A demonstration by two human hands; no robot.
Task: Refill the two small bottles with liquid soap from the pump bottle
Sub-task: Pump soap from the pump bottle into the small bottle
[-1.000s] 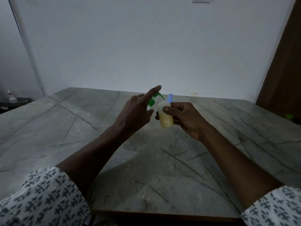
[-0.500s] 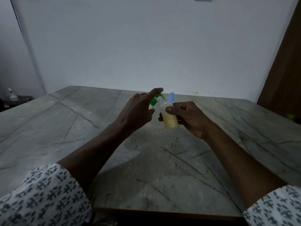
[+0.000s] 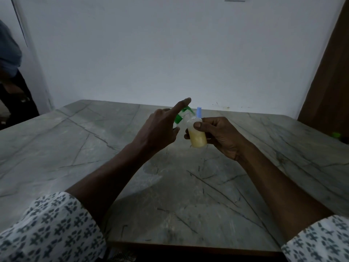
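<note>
fingers (image 3: pixel 180 106) across green pump (image 3: pixel 178 119), by bottle (image 3: pixel 198 138)

We've got a white top on with a small dark grey-blue flowery print, on the left sleeve (image 3: pixel 47 227) and right sleeve (image 3: pixel 317 241) alike. Both end well behind our left hand (image 3: pixel 160 129) and right hand (image 3: pixel 221 137), forearms bare.

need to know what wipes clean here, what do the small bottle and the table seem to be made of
Small bottle: looks like translucent plastic, slightly cloudy; the yellowish soap shows through its wall. Table: seems polished stone, marble-like, or a laminate copy; grey with dark veins and a soft sheen.
</note>
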